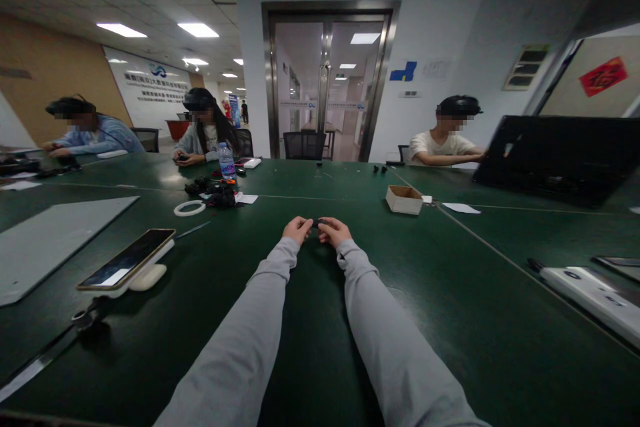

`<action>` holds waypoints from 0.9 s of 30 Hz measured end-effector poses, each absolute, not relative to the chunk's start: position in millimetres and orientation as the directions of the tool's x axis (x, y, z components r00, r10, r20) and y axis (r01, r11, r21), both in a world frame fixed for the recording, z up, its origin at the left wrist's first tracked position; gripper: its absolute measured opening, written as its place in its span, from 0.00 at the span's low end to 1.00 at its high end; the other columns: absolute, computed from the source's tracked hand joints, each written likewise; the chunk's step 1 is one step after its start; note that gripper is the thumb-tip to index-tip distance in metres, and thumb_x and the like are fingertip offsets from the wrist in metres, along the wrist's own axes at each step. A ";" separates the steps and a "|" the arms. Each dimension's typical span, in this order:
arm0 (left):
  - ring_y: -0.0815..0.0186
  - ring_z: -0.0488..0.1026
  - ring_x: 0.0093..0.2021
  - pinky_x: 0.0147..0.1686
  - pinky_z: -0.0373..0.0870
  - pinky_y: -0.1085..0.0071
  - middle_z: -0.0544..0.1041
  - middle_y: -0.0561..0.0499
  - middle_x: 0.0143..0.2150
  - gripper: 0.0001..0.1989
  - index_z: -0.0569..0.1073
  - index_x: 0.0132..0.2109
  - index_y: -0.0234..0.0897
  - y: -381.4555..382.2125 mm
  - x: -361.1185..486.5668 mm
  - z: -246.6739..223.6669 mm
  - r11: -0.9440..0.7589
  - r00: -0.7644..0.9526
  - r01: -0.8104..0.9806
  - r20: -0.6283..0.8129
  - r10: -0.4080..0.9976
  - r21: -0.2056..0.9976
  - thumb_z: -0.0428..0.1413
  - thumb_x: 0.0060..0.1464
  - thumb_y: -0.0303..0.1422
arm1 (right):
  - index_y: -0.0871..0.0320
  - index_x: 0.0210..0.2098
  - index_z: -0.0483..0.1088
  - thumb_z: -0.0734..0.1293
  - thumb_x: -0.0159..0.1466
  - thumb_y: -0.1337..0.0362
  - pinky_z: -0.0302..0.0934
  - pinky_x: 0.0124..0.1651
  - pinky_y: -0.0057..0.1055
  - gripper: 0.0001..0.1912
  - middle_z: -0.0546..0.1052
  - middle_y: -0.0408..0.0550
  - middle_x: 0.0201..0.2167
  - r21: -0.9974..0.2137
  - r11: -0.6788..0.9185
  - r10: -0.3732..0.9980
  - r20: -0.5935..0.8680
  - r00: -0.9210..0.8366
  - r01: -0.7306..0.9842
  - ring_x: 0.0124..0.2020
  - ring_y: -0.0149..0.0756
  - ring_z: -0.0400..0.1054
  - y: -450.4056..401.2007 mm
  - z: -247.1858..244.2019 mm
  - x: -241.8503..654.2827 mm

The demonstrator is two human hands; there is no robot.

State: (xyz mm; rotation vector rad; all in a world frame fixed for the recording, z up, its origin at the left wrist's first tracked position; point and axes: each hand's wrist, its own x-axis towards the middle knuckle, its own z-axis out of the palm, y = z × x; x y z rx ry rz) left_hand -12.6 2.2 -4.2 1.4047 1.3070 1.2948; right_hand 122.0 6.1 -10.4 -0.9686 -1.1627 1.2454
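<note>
Fingertips of your left hand [297, 229] and right hand [334, 231] pinch opposite ends of a small black piece [315, 223] (too small to make out in detail). Both grips are narrow, and the piece sits between them, just above the green table [320, 327].

Take your hands as the dial's centre, with twelve straight ahead. At two o'clock stands an open box [404, 203], a small white item [427, 199] just beside it. Farther out, also near two, you have a large black screen [560, 153], near a person in a white shirt [443, 147]. A white device [593, 290] lies toward four.

At eight, a phone [131, 259] rests tilted on a white support [150, 275]. Near ten you see a white ring [189, 208], and a black cluster [220, 195] just beyond it. A bottle [227, 163] stands upright toward eleven, and glass doors [325, 87] rise at twelve.
</note>
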 end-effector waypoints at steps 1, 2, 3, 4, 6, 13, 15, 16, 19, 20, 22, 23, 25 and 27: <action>0.75 0.61 0.16 0.17 0.58 0.77 0.66 0.56 0.18 0.15 0.65 0.26 0.35 3.8 -13.1 -6.6 -0.144 -0.058 0.198 0.159 0.986 0.970 0.51 0.45 0.44 | 0.62 0.34 0.68 0.69 0.44 0.65 0.61 0.17 0.24 0.16 0.71 0.40 0.15 -0.977 0.101 0.993 0.112 -0.047 -0.188 0.14 0.27 0.64 6.3 -10.5 122.2; 0.75 0.61 0.16 0.17 0.58 0.77 0.66 0.56 0.17 0.17 0.65 0.24 0.35 5.3 -13.6 -9.0 -0.152 -0.050 0.236 0.168 0.985 0.960 0.49 0.46 0.46 | 0.61 0.34 0.68 0.69 0.45 0.65 0.61 0.17 0.24 0.16 0.71 0.40 0.15 -0.977 0.097 0.993 0.109 -0.053 -0.192 0.14 0.27 0.64 6.4 -10.6 122.4; 0.74 0.61 0.16 0.18 0.59 0.76 0.66 0.56 0.16 0.20 0.65 0.23 0.35 6.6 -14.1 -11.4 -0.164 -0.036 0.273 0.181 0.983 0.948 0.47 0.47 0.48 | 0.61 0.34 0.68 0.69 0.45 0.66 0.61 0.17 0.24 0.16 0.71 0.41 0.16 -0.976 0.094 0.993 0.108 -0.057 -0.197 0.14 0.27 0.64 6.6 -10.7 122.6; 0.74 0.62 0.16 0.19 0.60 0.76 0.66 0.55 0.16 0.22 0.65 0.22 0.36 7.7 -14.5 -13.4 -0.180 -0.020 0.308 0.196 0.980 0.934 0.45 0.47 0.50 | 0.61 0.34 0.69 0.69 0.45 0.66 0.61 0.17 0.24 0.16 0.71 0.41 0.16 -0.975 0.094 0.992 0.107 -0.059 -0.202 0.14 0.27 0.64 6.7 -10.8 122.7; 0.74 0.64 0.17 0.21 0.61 0.75 0.67 0.55 0.17 0.24 0.65 0.21 0.36 9.0 -15.1 -16.4 -0.207 0.001 0.365 0.222 0.975 0.908 0.42 0.48 0.52 | 0.61 0.34 0.69 0.68 0.45 0.66 0.62 0.18 0.24 0.15 0.71 0.41 0.16 -0.974 0.092 0.993 0.106 -0.056 -0.209 0.14 0.27 0.64 6.8 -11.0 122.9; 0.73 0.65 0.18 0.23 0.62 0.75 0.69 0.55 0.19 0.23 0.66 0.23 0.37 7.7 -16.0 -17.0 -0.228 -0.007 0.427 0.255 0.967 0.875 0.43 0.48 0.52 | 0.62 0.34 0.69 0.69 0.44 0.66 0.62 0.18 0.25 0.16 0.72 0.41 0.16 -0.974 0.100 0.993 0.111 -0.041 -0.205 0.14 0.27 0.64 8.1 -13.3 122.9; 0.74 0.65 0.18 0.22 0.62 0.75 0.68 0.55 0.19 0.23 0.65 0.23 0.37 6.3 -16.0 -15.9 -0.233 -0.005 0.413 0.258 0.966 0.880 0.43 0.47 0.52 | 0.62 0.34 0.69 0.69 0.44 0.65 0.62 0.18 0.24 0.16 0.72 0.41 0.16 -0.973 0.102 0.993 0.113 -0.040 -0.208 0.14 0.27 0.64 8.2 -13.6 122.9; 0.74 0.64 0.18 0.22 0.62 0.76 0.68 0.55 0.19 0.22 0.65 0.23 0.37 5.5 -16.0 -15.2 -0.234 -0.006 0.404 0.258 0.966 0.884 0.44 0.47 0.52 | 0.62 0.34 0.69 0.69 0.44 0.65 0.62 0.18 0.24 0.16 0.72 0.41 0.16 -0.972 0.101 0.993 0.112 -0.040 -0.211 0.14 0.26 0.64 8.1 -13.6 122.9; 0.74 0.64 0.17 0.21 0.62 0.76 0.68 0.55 0.19 0.20 0.66 0.24 0.37 3.1 -15.8 -12.6 -0.229 -0.019 0.374 0.254 0.967 0.899 0.46 0.47 0.50 | 0.61 0.34 0.69 0.69 0.44 0.65 0.62 0.18 0.24 0.16 0.72 0.41 0.16 -0.972 0.093 0.994 0.104 -0.039 -0.214 0.14 0.26 0.64 7.7 -13.2 123.1; 0.74 0.64 0.17 0.21 0.62 0.76 0.68 0.55 0.19 0.19 0.66 0.24 0.37 2.3 -15.6 -11.6 -0.225 -0.024 0.362 0.250 0.968 0.905 0.47 0.47 0.49 | 0.61 0.34 0.69 0.69 0.44 0.65 0.63 0.18 0.24 0.16 0.72 0.41 0.16 -0.973 0.092 0.994 0.102 -0.039 -0.211 0.14 0.26 0.64 7.7 -13.1 123.3; 0.74 0.64 0.17 0.21 0.62 0.76 0.69 0.55 0.20 0.17 0.66 0.25 0.36 1.2 -15.4 -9.9 -0.215 -0.031 0.335 0.238 0.971 0.917 0.49 0.46 0.47 | 0.61 0.34 0.69 0.69 0.44 0.65 0.63 0.18 0.24 0.16 0.72 0.41 0.16 -0.975 0.091 0.994 0.101 -0.040 -0.204 0.14 0.26 0.65 7.6 -12.8 123.5; 0.74 0.64 0.17 0.20 0.62 0.76 0.69 0.55 0.20 0.17 0.66 0.25 0.36 0.8 -15.2 -9.2 -0.209 -0.034 0.321 0.231 0.972 0.924 0.49 0.46 0.46 | 0.61 0.34 0.69 0.69 0.45 0.65 0.63 0.18 0.24 0.16 0.72 0.41 0.16 -0.975 0.091 0.994 0.101 -0.040 -0.200 0.14 0.26 0.65 7.5 -12.6 123.7; 0.74 0.64 0.17 0.20 0.62 0.76 0.69 0.55 0.20 0.15 0.66 0.25 0.36 0.8 -14.9 -8.5 -0.203 -0.036 0.295 0.223 0.974 0.934 0.51 0.46 0.45 | 0.61 0.34 0.69 0.69 0.45 0.65 0.63 0.18 0.24 0.16 0.72 0.41 0.17 -0.976 0.093 0.994 0.103 -0.038 -0.195 0.14 0.26 0.65 7.3 -12.2 123.7; 0.75 0.64 0.17 0.20 0.62 0.76 0.69 0.55 0.20 0.14 0.65 0.26 0.36 1.6 -14.5 -8.6 -0.202 -0.034 0.275 0.220 0.975 0.940 0.51 0.46 0.43 | 0.61 0.34 0.69 0.69 0.45 0.65 0.63 0.18 0.24 0.16 0.72 0.41 0.16 -0.976 0.093 0.994 0.101 -0.034 -0.195 0.14 0.26 0.65 7.1 -11.7 123.5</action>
